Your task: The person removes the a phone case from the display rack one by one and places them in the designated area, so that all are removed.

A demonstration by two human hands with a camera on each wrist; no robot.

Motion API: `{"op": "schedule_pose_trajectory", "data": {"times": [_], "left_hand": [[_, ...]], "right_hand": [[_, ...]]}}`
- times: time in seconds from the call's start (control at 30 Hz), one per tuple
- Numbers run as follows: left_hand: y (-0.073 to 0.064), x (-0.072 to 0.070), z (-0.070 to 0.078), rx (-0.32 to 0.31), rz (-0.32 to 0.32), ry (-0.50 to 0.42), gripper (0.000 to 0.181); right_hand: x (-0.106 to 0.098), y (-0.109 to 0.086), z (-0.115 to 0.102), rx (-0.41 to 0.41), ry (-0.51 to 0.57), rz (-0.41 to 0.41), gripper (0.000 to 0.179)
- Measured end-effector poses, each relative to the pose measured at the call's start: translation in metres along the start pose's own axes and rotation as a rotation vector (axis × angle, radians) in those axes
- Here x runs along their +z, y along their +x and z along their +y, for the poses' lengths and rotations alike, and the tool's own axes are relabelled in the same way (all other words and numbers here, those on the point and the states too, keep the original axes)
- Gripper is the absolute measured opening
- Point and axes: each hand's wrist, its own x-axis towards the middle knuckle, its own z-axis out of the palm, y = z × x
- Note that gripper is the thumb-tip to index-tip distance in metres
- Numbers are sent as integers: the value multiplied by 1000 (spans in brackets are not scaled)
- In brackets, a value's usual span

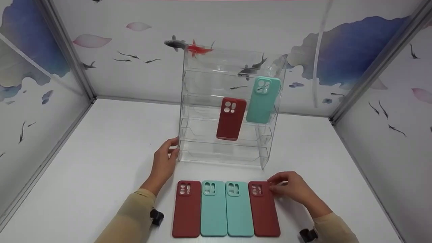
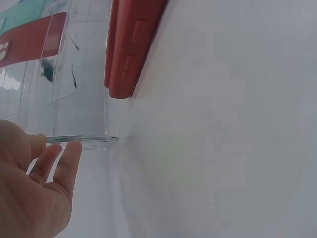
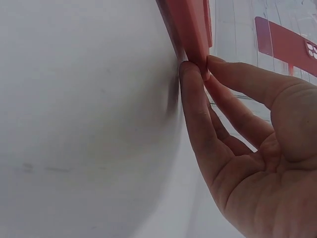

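A clear acrylic tiered rack (image 1: pixel 222 158) stands upright on the white table. My left hand (image 1: pixel 164 162) pinches the edge of its left side panel between thumb and fingers, as the left wrist view also shows. On the rack lean a dark red phone case (image 1: pixel 230 123) and, higher at the right, a mint phone case (image 1: pixel 261 109). In front of it, a row of cases lies flat. My right hand (image 1: pixel 293 187) pinches the upper right corner of the rightmost red phone case (image 1: pixel 265 216), seen edge-on in the right wrist view (image 3: pixel 190 29).
Left of that red case lie two mint cases (image 1: pixel 214 216) (image 1: pixel 240 216) side by side, then another red case (image 1: pixel 186 216) at the row's left end. White printed panels (image 1: pixel 135 81) with metal corner posts enclose the table (image 1: pixel 111 152) at the back and both sides.
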Motion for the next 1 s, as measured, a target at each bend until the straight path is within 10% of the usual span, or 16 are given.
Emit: {"op": "schedule_pose_trajectory", "data": {"times": [0.57, 1.0], "left_hand": [[-3, 1, 0, -21, 5, -15, 40], [0, 1, -1, -1, 5, -26, 39]], "right_hand": [[6, 0, -4, 37, -14, 31, 21], [8, 6, -29, -40, -108, 213, 28]]}}
